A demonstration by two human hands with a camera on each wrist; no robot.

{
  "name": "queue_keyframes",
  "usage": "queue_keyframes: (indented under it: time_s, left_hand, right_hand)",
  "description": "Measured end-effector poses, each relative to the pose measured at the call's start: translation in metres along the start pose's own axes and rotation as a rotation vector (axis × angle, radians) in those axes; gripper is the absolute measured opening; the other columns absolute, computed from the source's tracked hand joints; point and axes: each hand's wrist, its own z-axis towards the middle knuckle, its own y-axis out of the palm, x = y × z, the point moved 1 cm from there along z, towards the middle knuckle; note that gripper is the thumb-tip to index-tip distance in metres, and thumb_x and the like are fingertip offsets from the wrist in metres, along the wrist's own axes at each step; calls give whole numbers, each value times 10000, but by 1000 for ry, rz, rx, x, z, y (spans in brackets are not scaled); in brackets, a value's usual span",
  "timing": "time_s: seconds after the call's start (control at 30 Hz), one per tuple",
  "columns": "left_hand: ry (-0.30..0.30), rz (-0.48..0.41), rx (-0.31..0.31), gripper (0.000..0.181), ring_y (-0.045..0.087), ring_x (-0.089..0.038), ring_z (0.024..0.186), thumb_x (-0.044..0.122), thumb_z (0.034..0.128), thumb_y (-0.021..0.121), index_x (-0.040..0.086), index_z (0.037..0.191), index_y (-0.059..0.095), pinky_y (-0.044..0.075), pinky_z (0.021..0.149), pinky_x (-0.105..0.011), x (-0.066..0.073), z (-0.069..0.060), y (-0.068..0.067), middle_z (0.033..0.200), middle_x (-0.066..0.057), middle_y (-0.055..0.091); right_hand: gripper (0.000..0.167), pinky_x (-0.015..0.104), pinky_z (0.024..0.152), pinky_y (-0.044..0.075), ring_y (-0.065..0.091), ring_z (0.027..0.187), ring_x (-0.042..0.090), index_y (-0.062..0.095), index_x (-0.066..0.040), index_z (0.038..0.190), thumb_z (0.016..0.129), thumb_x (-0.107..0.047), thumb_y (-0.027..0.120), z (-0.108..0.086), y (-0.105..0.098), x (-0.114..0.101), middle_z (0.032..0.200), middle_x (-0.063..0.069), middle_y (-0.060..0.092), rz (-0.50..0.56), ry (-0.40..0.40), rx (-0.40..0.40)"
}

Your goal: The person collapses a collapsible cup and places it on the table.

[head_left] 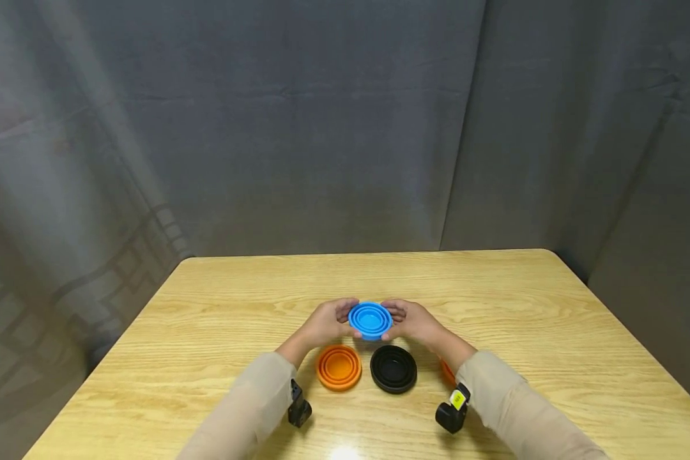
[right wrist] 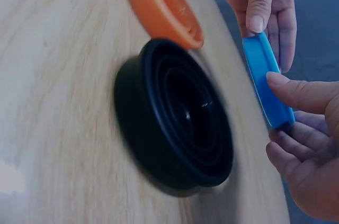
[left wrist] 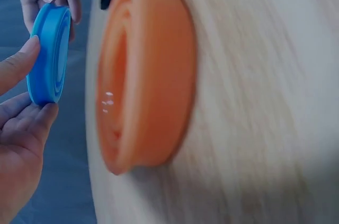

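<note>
A blue collapsible bowl (head_left: 370, 321), folded flat with concentric rings, is held up off the table between both hands. My left hand (head_left: 325, 322) pinches its left edge, thumb on one side and fingers on the other. On the opposite edge my right hand (head_left: 418, 323) grips it in the same way. The left wrist view shows the blue bowl (left wrist: 48, 54) side-on. Nearer to me, an orange collapsed bowl (head_left: 339, 367) lies on the table beside a black one (head_left: 393, 368). Another orange piece (head_left: 447, 372) is mostly hidden by my right forearm.
The wooden table (head_left: 236, 306) spreads out on all sides of the bowls, and grey curtains (head_left: 322, 128) hang behind it. A small black camera is strapped at each wrist, the left one (head_left: 299, 406) and the right one (head_left: 452, 412), low over the table.
</note>
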Motion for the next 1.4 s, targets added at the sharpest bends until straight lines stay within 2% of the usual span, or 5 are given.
queue_keyframes:
  time_s: [0.2, 0.53, 0.77, 1.2, 1.4]
  left_hand:
    - [-30, 29, -3, 645, 413, -279, 1129, 42, 687, 704, -94, 1234, 389, 369, 892, -300, -12, 12, 2, 1253, -210, 410]
    - [-76, 71, -10, 650, 438, -277, 1106, 5, 673, 706, -112, 1226, 384, 388, 872, -299, -17, 24, 7, 1239, -228, 415]
    - [-118, 108, -4, 650, 439, -263, 1106, 9, 666, 713, -94, 1225, 398, 393, 866, -293, -20, 27, 9, 1239, -213, 423]
    - [-139, 146, -5, 620, 459, -266, 1084, 13, 655, 723, -94, 1194, 436, 394, 867, -316, -20, 27, 11, 1203, -209, 460]
    - [-132, 164, -6, 623, 466, -265, 1076, 26, 646, 733, -90, 1186, 445, 394, 867, -324, -22, 29, 12, 1188, -203, 474]
  right_hand:
    - [636, 379, 892, 366, 415, 1103, 349, 397, 137, 1190, 637, 70, 704, 9, 2, 7, 1188, 264, 443, -30, 29, 37]
    - [662, 374, 889, 370, 440, 1078, 350, 409, 156, 1164, 579, 112, 716, 19, 0, 16, 1145, 269, 474, -80, 31, 68]
    - [669, 368, 889, 371, 451, 1071, 338, 432, 140, 1155, 557, 105, 730, 24, 2, 23, 1135, 249, 492, -132, 21, 71]
    - [658, 368, 881, 377, 450, 1075, 334, 432, 135, 1163, 584, 67, 738, 23, 2, 27, 1158, 247, 479, -158, 6, 40]
    - [647, 363, 871, 387, 467, 1059, 324, 450, 128, 1153, 580, 61, 742, 24, 1, 30, 1139, 234, 498, -178, 10, 57]
